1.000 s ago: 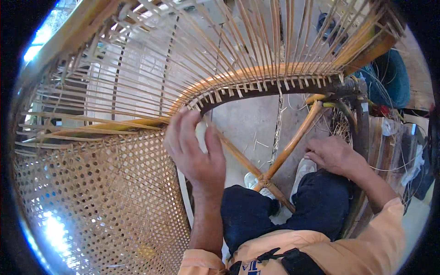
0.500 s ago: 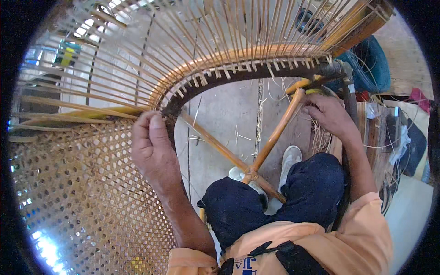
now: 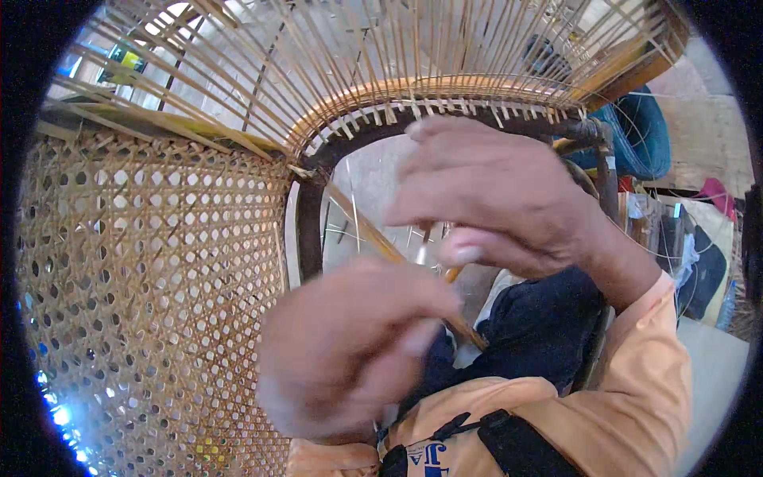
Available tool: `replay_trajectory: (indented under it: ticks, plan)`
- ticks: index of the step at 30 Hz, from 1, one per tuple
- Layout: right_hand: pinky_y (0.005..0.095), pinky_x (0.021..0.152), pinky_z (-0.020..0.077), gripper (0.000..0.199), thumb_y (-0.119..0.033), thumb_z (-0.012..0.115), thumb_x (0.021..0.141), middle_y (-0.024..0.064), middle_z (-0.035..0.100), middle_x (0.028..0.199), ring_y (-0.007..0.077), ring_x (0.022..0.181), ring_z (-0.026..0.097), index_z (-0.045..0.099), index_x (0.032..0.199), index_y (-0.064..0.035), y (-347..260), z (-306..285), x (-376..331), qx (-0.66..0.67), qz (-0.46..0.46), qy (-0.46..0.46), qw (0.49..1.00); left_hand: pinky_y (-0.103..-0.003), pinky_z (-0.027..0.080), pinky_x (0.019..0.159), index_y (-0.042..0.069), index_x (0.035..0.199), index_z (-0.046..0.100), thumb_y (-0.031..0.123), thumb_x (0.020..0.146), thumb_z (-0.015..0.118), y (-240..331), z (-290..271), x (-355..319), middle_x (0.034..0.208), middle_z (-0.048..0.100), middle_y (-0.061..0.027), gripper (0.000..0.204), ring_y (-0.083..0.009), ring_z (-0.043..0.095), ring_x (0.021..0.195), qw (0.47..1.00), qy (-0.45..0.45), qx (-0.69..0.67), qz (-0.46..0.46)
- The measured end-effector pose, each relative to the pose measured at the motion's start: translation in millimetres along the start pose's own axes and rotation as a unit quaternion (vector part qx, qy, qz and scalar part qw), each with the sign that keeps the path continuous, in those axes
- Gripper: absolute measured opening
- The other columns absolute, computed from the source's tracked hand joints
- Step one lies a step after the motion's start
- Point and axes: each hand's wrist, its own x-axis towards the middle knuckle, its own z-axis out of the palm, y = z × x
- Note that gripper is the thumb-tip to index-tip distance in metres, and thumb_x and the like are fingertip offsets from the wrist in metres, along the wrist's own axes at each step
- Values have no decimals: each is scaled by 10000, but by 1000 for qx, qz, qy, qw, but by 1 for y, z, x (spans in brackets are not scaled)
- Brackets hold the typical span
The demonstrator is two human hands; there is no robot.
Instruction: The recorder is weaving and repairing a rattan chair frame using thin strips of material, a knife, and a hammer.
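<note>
Both hands are raised over the inner side of a curved dark rim [image 3: 308, 230] of a rattan chair frame. My right hand [image 3: 501, 191] is palm down, fingers stretched forward and the thumb held apart below them. Lower and nearer, my left hand [image 3: 342, 342] is smeared by motion, so its grip is hidden. A thin strand between the hands cannot be made out. Pale cane strands [image 3: 381, 56] fan outward from the rim, with short cut ends along its inner edge. An open-weave cane panel [image 3: 151, 270] fills the left side.
Beneath the hands, a rattan brace [image 3: 362, 222] crosses above the floor, partly hidden. A thick rattan pole [image 3: 628, 75] stands at the far right, beside a blue-green basket [image 3: 648, 131]. Wood pieces and a pink cloth [image 3: 718, 195] lie to the right.
My left hand has left the rim's left corner and come toward my body. My right hand has moved left and up from the brace. The panel and rim appear shifted slightly.
</note>
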Motion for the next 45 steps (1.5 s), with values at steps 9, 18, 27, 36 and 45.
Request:
replay_trajectory:
  ticks: [9, 18, 27, 36, 45]
  plan:
    - [283, 536, 455, 103, -115, 596, 861, 25, 575, 735, 138, 601, 559, 600, 952, -68, 51, -37, -55, -22, 209, 177, 961, -213, 435, 570, 3, 1078, 571, 169, 952, 480, -77, 27, 60, 857, 614, -65, 228, -108, 566, 667, 930, 269, -217, -127]
    - [235, 471, 390, 217, -137, 512, 912, 53, 518, 718, 95, 538, 459, 514, 1065, 17, 51, -48, -48, 266, 100, 347, 894, -314, 484, 777, 19, 1138, 585, -28, 831, 593, -113, 70, 77, 990, 601, -139, 311, -258, 592, 917, 924, 294, 234, 73]
    - [216, 586, 407, 67, -66, 599, 823, -18, 552, 737, 55, 658, 493, 617, 886, -51, 37, -29, -47, 40, 334, 211, 918, -361, 477, 765, 10, 1172, 559, -2, 823, 594, -121, 74, 81, 997, 568, -164, 351, -298, 571, 882, 896, 335, 280, 84]
    - [204, 521, 406, 91, -121, 643, 832, -16, 586, 671, 32, 584, 504, 656, 890, -52, 30, -25, -43, -104, 316, 283, 900, -362, 460, 759, -6, 1128, 572, 20, 849, 573, -114, 76, 91, 917, 581, -160, 280, -291, 566, 849, 899, 327, 280, 80]
    - [234, 532, 428, 86, -115, 629, 820, 26, 586, 659, 68, 571, 529, 643, 825, -30, 44, -25, -48, -131, 345, 285, 884, -219, 438, 610, 14, 942, 596, 126, 841, 655, -119, 76, 106, 809, 552, -11, 162, -74, 503, 681, 929, 344, 135, -14]
